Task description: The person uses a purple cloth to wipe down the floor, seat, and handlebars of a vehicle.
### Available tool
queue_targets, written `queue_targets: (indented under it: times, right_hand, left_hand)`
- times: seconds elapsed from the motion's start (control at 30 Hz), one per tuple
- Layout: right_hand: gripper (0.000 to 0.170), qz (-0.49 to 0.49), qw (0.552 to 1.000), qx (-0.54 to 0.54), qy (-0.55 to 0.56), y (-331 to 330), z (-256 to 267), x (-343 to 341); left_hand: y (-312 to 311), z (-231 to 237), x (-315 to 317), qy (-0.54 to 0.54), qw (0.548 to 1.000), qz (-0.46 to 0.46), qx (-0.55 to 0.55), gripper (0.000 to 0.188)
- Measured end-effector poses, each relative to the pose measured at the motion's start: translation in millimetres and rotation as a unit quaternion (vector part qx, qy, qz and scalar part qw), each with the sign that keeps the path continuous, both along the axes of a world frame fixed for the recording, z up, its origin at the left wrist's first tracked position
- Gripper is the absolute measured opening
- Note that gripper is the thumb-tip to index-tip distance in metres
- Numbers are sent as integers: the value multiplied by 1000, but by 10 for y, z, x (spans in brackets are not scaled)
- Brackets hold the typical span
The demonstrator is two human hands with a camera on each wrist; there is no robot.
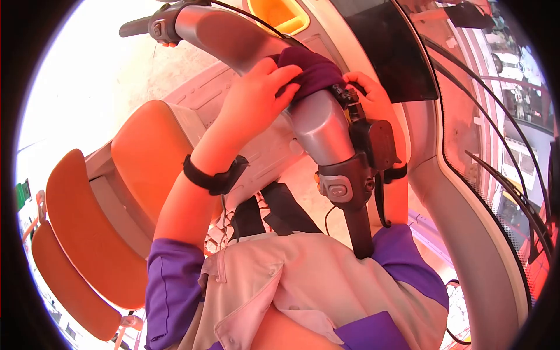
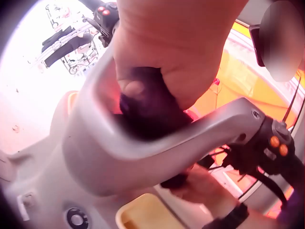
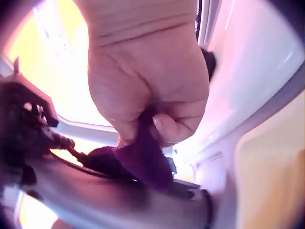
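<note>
A purple cloth (image 1: 315,73) lies draped across the middle of a grey handlebar cover (image 1: 321,125). My left hand (image 1: 254,96) grips the cloth from the near side; in the left wrist view its bunched dark fabric (image 2: 150,102) shows below the palm, inside the cover's hollow. On the far side, beyond the bar, is my right hand (image 1: 373,96), partly hidden by the handlebar fittings. The right wrist view shows this hand (image 3: 152,81) pinching a gathered end of the cloth (image 3: 145,160) between thumb and fingers, just over the grey cover.
A black handlebar grip (image 1: 357,230) and brake lever (image 1: 382,204) reach toward my body. Orange seats (image 1: 151,157) stand at left. A yellow bin (image 1: 291,26) and a dark panel (image 1: 388,49) are beyond the handlebar. Black wiper arms (image 1: 513,192) cross outside the windscreen at right.
</note>
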State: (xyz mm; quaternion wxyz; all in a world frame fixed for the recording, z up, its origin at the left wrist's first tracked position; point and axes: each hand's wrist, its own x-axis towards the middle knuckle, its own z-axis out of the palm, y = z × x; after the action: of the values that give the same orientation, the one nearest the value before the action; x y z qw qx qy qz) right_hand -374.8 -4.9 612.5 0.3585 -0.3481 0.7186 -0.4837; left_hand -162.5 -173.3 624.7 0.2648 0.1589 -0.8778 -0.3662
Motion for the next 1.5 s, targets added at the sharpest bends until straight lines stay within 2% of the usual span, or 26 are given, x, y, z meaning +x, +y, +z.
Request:
queue_targets:
  times: [0.03, 0.1, 0.17, 0.23, 0.27, 0.37, 0.43, 0.5, 0.53, 0.57, 0.6, 0.63, 0.67, 0.73, 0.83, 0.87, 0.93, 0.97, 1.07, 1.1, 1.17, 1.27, 1.3, 1.37, 1.4, 1.5]
  right_hand:
    - [14, -17, 999, 11, 50, -109, 106, 39]
    - [14, -8, 997, 14, 72, -338, 347, 120]
    - [14, 36, 999, -1, 16, -527, 574, 188]
    - [14, 140, 981, -27, 134, -656, 563, 192]
    - [14, 190, 962, -40, 191, -672, 546, 186]
    - [14, 150, 979, -16, 138, -607, 491, 170]
    - [15, 98, 986, -11, 137, -603, 451, 138]
    - [15, 19, 985, -24, 171, -521, 335, 75]
    - [15, -20, 989, -53, 139, -482, 276, 43]
    - [14, -57, 989, -82, 107, -439, 220, -9]
    - [14, -92, 987, -109, 73, -420, 199, -52]
    - [17, -74, 983, -168, 3, -402, 260, -35]
    - [18, -107, 978, -179, -6, -437, 389, 66]
    - [19, -57, 974, -208, -63, -521, 533, 150]
    - [21, 94, 990, -108, -13, -701, 600, 188]
    - [21, 143, 987, -37, 68, -725, 628, 213]
    - [19, 168, 983, 25, 77, -729, 677, 242]
    - [19, 153, 987, 1, 54, -718, 643, 237]
    - [19, 86, 959, -104, 250, -689, 518, 237]
    - [20, 66, 957, -125, 252, -679, 495, 250]
    - [23, 33, 951, -166, 258, -679, 470, 271]
    - [30, 114, 979, -77, 151, -678, 439, 153]
    - [32, 155, 971, -62, 173, -682, 467, 118]
    - [36, 235, 947, -30, 216, -710, 539, 55]
    - [36, 242, 938, -33, 246, -716, 541, 42]
    - [33, 242, 914, -52, 322, -734, 486, 49]
  left_hand:
    - [25, -105, 40, -8, 1000, 11, -22, 24]
    - [65, -290, 193, -29, 998, 36, -33, 25]
    - [134, -455, 569, -54, 997, 59, -9, 26]
    - [238, -795, 906, -121, 990, 64, 28, 27]
    - [266, -783, 967, -138, 987, 65, 49, 27]
    - [248, -728, 979, -153, 982, 72, 86, 25]
    - [132, -533, 811, -109, 986, 98, 82, 23]
    - [-7, -315, 624, 0, 988, 121, 98, 22]
    - [-50, -180, 581, 18, 963, 164, 212, 19]
    - [-90, 65, 510, 62, 917, 163, 358, 17]
    - [-106, 253, 415, 134, 920, 134, 342, 17]
    - [-104, 428, 273, 208, 942, 130, 230, 18]
    - [-141, 471, 183, 281, 937, 113, 173, 20]
    - [-180, 643, 33, 283, 947, 110, 102, 28]
    - [-341, 650, -32, 37, 996, 73, -28, 37]
    - [-395, 587, -78, -18, 998, 6, -59, 48]
    - [-305, 468, -95, -97, 990, -53, -82, 53]
    - [-239, 382, -86, -121, 988, -47, -79, 58]
    - [-149, 292, -42, -150, 981, -9, -119, 62]
    - [-132, 406, -73, -240, 963, 10, -120, 61]
    - [-170, 300, -135, -224, 957, 3, -185, 60]
    - [-232, 273, -178, -156, 963, -8, -220, 57]
    - [-246, 282, -192, -124, 967, -15, -223, 57]
    - [-228, 293, -118, -184, 959, -49, -210, 55]
    - [-226, 294, -88, -213, 953, -67, -204, 55]
    - [-230, 179, -48, -136, 963, -89, -217, 53]
